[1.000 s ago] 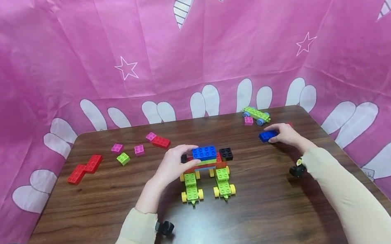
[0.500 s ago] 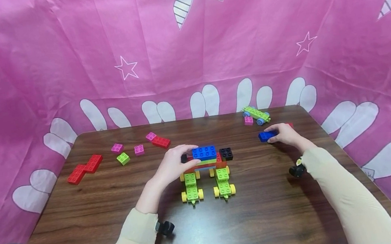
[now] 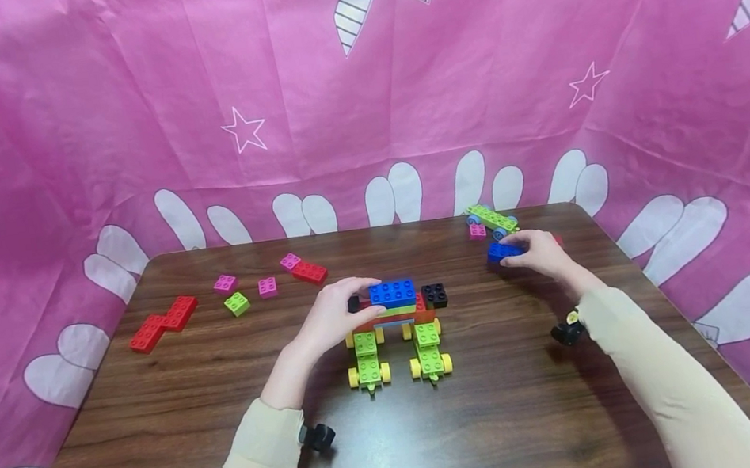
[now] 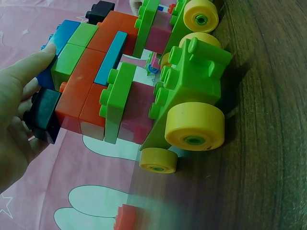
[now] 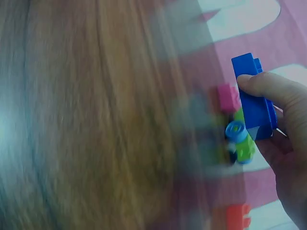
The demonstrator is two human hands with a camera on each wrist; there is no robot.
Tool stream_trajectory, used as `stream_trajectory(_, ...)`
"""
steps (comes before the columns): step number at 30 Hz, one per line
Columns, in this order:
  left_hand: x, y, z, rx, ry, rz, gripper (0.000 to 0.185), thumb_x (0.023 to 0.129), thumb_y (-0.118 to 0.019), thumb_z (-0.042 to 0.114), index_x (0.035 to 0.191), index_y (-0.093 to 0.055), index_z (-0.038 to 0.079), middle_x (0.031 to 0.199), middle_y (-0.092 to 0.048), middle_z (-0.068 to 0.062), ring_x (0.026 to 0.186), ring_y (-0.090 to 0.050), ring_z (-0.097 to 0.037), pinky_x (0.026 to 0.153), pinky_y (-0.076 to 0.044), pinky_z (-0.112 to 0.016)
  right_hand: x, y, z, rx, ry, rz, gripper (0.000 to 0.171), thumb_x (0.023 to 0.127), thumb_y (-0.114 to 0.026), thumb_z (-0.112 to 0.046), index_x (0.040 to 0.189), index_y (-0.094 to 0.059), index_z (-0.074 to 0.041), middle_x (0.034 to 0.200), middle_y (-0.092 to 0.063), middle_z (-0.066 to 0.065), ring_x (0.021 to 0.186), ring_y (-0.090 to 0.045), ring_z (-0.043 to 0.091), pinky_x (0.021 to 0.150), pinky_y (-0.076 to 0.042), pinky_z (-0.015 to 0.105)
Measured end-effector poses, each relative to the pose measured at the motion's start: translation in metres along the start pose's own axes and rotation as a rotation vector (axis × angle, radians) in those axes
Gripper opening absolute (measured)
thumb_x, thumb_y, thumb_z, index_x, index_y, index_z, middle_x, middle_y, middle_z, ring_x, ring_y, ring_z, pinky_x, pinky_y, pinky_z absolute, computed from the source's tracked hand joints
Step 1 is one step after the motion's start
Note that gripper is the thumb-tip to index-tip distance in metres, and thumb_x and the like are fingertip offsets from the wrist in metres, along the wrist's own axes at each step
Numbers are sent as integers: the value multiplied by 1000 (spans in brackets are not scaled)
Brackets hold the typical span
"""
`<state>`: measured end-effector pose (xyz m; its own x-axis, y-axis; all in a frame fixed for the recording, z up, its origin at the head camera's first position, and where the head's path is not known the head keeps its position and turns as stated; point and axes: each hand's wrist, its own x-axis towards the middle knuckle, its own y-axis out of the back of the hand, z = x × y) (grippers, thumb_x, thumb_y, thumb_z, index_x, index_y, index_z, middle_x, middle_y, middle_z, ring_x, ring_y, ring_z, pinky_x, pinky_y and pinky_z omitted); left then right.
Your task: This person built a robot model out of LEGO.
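Observation:
In the head view my left hand [image 3: 332, 316] grips the upper left side of a toy brick build, its thumb and fingers at the blue brick [image 3: 392, 294] on top. Red, green and black bricks [image 3: 434, 295] make up the body. Underneath are two green wheeled bases [image 3: 429, 356] with yellow wheels [image 4: 195, 125]. The left wrist view shows the thumb on the blue brick and a black brick [image 4: 43, 115] beside the fingers. Off to the right, my right hand [image 3: 544, 257] pinches another blue brick [image 5: 257, 112] between thumb and fingers, raised above the table.
A green car base [image 3: 492, 218] with blue wheels and a pink brick [image 3: 477, 231] stand at the back right. A red brick [image 3: 558, 239] is partly hidden behind the right hand. Red bricks [image 3: 163, 324], pink bricks and a green brick [image 3: 237, 304] lie at the left of the table [image 3: 515, 414].
My right hand has lifted the blue brick and moved it slightly left and away from me. My left hand and the build stay put.

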<state>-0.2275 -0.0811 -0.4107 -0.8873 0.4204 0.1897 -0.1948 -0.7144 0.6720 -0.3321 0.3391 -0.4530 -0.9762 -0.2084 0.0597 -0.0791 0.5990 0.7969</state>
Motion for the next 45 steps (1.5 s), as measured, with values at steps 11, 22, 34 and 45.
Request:
stream_trajectory(11,0,1,0,-2,-1,-3,47,87,-75,29,129,-63,12,128,-65,-7,117,-61,-23,101,-50,-45,4,-1,-43,44,17,64,50,83,-78,-27,122,-64,2,124,-61,29,114,-56,43,99,-47,57)
stream_trajectory(22,0,1,1,-4,0,-5,49,86,-75,29,130,-62,12,130,-64,-7,120,-60,-25,102,-49,-45,4,-3,-98,143,19,75,46,81,-79,-28,119,-67,-4,121,-65,22,111,-60,37,95,-50,51)
stream_trajectory(34,-2,2,0,-6,1,5,52,85,-76,30,132,-61,12,131,-63,-7,119,-61,-24,102,-49,-45,-1,-11,-151,190,109,6,43,81,-80,-25,117,-69,-5,114,-69,18,99,-64,30,81,-55,36)
stream_trajectory(45,-4,4,-3,-1,13,-7,53,86,-75,32,132,-61,10,131,-63,-9,121,-59,-26,103,-48,-46,-10,-24,-181,258,181,-38,40,80,-80,-23,114,-69,-6,110,-71,14,96,-65,26,83,-56,36)
